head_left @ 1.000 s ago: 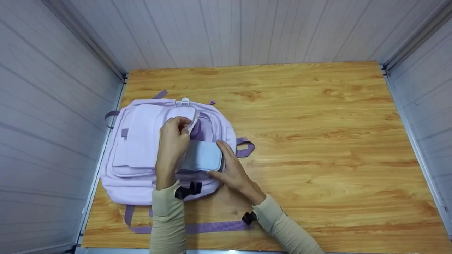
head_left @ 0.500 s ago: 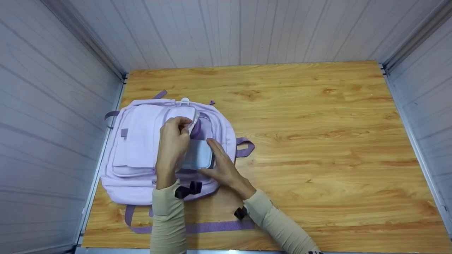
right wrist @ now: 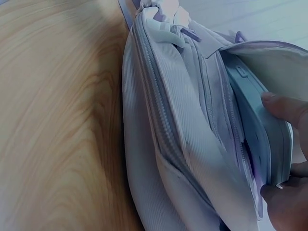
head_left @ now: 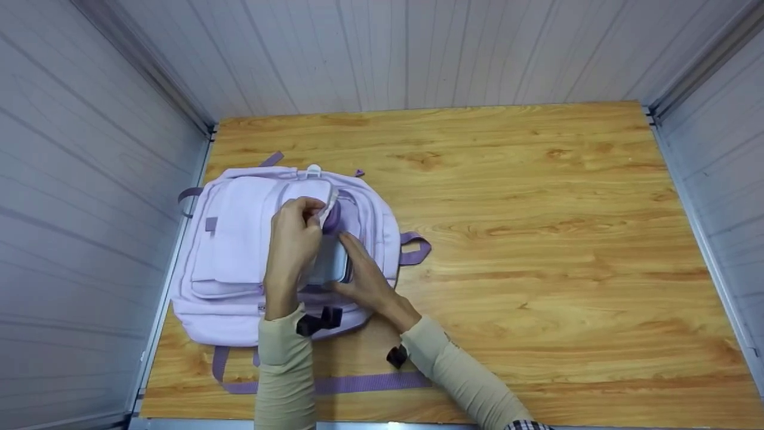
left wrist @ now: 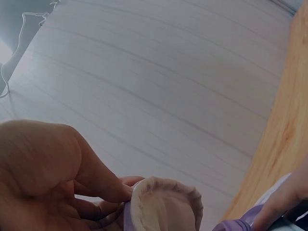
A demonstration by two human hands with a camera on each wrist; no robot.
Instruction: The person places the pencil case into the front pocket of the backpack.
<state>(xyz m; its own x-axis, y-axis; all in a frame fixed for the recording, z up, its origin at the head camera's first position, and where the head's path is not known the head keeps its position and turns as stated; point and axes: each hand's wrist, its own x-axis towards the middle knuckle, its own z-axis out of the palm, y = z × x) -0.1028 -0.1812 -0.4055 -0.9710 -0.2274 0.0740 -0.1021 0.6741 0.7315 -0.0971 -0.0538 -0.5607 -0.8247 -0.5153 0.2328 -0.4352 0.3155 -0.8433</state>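
Observation:
A lilac backpack (head_left: 239, 233) lies flat on the wooden table, its front pocket open. My left hand (head_left: 292, 245) pinches the edge of the pocket's front panel (left wrist: 166, 202) and holds it up. With thumb and fingers on opposite sides, my right hand (head_left: 370, 283) grips the end of a light-blue, flat case (right wrist: 257, 115) with rounded corners. Most of the case is inside the pocket; its far end is hidden behind the panel and my left hand. Beside it in the pocket sits a purple rounded thing (head_left: 332, 216), partly covered, its kind unclear.
Purple webbing straps (head_left: 370, 383) extend from the backpack towards the table's front edge, and a strap loop (head_left: 415, 249) sticks out at its right. Pale panel walls (head_left: 382, 57) enclose the wooden table (head_left: 537, 251) at the back and sides.
My right hand has moved left, sliding the light-blue case deeper into the pocket, so less of it shows. My left hand keeps its pinch on the panel edge, essentially still.

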